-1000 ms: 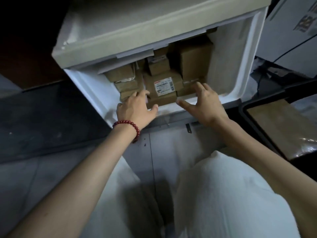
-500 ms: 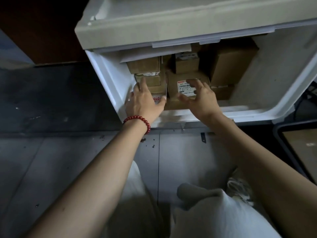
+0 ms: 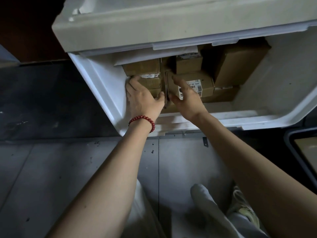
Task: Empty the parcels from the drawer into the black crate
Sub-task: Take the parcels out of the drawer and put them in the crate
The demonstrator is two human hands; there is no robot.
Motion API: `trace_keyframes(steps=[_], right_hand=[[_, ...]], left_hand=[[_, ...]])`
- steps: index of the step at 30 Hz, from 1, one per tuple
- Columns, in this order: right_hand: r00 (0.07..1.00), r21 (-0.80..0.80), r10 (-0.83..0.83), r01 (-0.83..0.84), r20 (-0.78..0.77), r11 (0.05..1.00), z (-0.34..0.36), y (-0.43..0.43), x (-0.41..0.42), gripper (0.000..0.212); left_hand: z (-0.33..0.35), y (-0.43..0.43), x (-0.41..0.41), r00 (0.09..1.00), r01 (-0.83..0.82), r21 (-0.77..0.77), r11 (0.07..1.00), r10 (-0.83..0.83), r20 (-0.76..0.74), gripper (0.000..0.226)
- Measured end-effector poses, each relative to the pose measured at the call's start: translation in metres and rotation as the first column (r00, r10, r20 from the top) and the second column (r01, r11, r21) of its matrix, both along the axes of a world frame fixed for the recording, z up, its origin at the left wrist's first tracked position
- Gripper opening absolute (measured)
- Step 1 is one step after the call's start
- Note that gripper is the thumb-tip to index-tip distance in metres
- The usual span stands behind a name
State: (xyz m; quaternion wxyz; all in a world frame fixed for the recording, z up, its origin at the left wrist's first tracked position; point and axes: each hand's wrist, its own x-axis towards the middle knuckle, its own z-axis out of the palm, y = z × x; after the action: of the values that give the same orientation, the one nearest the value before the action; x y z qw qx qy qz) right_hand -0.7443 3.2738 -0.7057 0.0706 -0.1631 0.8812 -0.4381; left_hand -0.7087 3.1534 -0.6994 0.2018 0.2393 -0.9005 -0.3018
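The white plastic drawer (image 3: 223, 121) is pulled open and holds several brown cardboard parcels. My left hand (image 3: 144, 98), with a red bead bracelet at the wrist, grips a small parcel (image 3: 151, 83) at the drawer's left side: fingers round its left face, thumb on its near right corner. My right hand (image 3: 187, 98) lies with fingers apart on a labelled parcel (image 3: 204, 80) in the middle, its thumb in the gap between the two parcels. The black crate (image 3: 289, 148) shows only as a corner at the right edge, with a brown parcel (image 3: 308, 148) inside.
A large box (image 3: 240, 66) stands at the drawer's back right and a smaller one (image 3: 188, 65) at the back middle. The cabinet's upper section (image 3: 154, 23) overhangs the drawer's rear. My knees and a shoe (image 3: 243, 206) are on the grey tiled floor below.
My view has shifted left, so the crate has slid to the right edge. Both hands have moved deeper into the drawer and closer together, the left closing on the small parcel.
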Motion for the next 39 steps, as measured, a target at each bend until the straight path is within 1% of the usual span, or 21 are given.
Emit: trace_keyframes(steps=[2, 4, 7, 11, 14, 16, 18, 20, 23, 26, 28, 32, 35, 37, 39], right_hand=[[1.000, -0.044, -0.012, 0.013, 0.027, 0.999, -0.001, -0.002, -0.005, 0.057], [0.999, -0.052, -0.004, 0.006, 0.038, 0.999, 0.000, -0.004, -0.010, 0.057], [0.998, -0.066, 0.004, 0.001, 0.070, 0.998, 0.002, -0.007, -0.014, 0.057], [0.996, -0.120, 0.011, 0.001, 0.093, 0.993, 0.003, -0.010, -0.014, 0.054], [0.993, -0.184, -0.030, 0.051, 0.114, 0.982, 0.002, -0.010, -0.017, 0.050], [0.988, -0.225, -0.041, 0.075, 0.152, 0.972, 0.000, -0.011, -0.018, 0.048], [0.977, -0.295, -0.033, 0.095, 0.208, 0.951, 0.000, -0.014, -0.017, 0.047], [0.969, -0.347, -0.037, 0.123, 0.244, 0.930, -0.002, -0.017, -0.018, 0.047], [0.948, -0.372, -0.076, 0.194, 0.308, 0.908, -0.005, -0.023, -0.024, 0.050], [0.914, -0.398, -0.104, 0.270, 0.392, 0.877, -0.004, -0.032, -0.033, 0.054], [0.901, -0.422, -0.126, 0.313, 0.414, 0.851, -0.003, -0.036, -0.038, 0.050], [0.895, -0.467, -0.139, 0.347, 0.423, 0.813, -0.004, -0.032, -0.036, 0.035], [0.874, -0.548, -0.085, 0.373, 0.478, 0.749, -0.004, -0.021, -0.026, 0.032], [0.863, -0.619, -0.020, 0.379, 0.505, 0.688, -0.002, -0.011, -0.017, 0.031], [0.861, -0.634, -0.007, 0.381, 0.509, 0.673, 0.000, 0.003, -0.008, 0.034]], left_hand=[[0.000, -0.002, -0.003, 1.000, 0.002, 0.087, 0.996, -0.004, 0.017, 0.094], [0.000, -0.003, -0.006, 0.999, 0.000, 0.148, 0.989, -0.006, 0.037, 0.097], [0.000, -0.001, -0.007, 1.000, -0.012, 0.147, 0.989, 0.008, 0.030, 0.085], [-0.001, 0.003, -0.006, 1.000, -0.012, 0.094, 0.996, 0.013, -0.017, 0.065], [-0.001, 0.006, -0.004, 0.998, 0.048, 0.095, 0.994, -0.043, -0.051, 0.053], [-0.001, 0.007, -0.003, 0.992, 0.111, 0.068, 0.991, -0.107, -0.068, 0.050], [-0.001, 0.007, -0.002, 0.991, 0.121, 0.062, 0.991, -0.117, -0.069, 0.051], [0.000, 0.007, -0.003, 0.992, 0.112, 0.086, 0.990, -0.106, -0.075, 0.050], [0.002, 0.008, -0.004, 0.994, 0.091, 0.122, 0.988, -0.082, -0.076, 0.048], [0.004, 0.006, -0.004, 0.992, 0.109, 0.126, 0.986, -0.100, -0.079, 0.050], [0.004, 0.003, -0.004, 0.992, 0.110, 0.125, 0.986, -0.100, -0.077, 0.049], [0.002, 0.002, -0.006, 0.991, 0.097, 0.094, 0.991, -0.087, -0.102, 0.043], [0.003, 0.004, -0.009, 0.987, 0.102, 0.093, 0.990, -0.089, -0.130, 0.039], [0.003, 0.005, -0.008, 0.986, 0.128, 0.133, 0.983, -0.112, -0.125, 0.042], [0.002, 0.007, -0.007, 0.980, 0.182, 0.150, 0.972, -0.168, -0.105, 0.050]])
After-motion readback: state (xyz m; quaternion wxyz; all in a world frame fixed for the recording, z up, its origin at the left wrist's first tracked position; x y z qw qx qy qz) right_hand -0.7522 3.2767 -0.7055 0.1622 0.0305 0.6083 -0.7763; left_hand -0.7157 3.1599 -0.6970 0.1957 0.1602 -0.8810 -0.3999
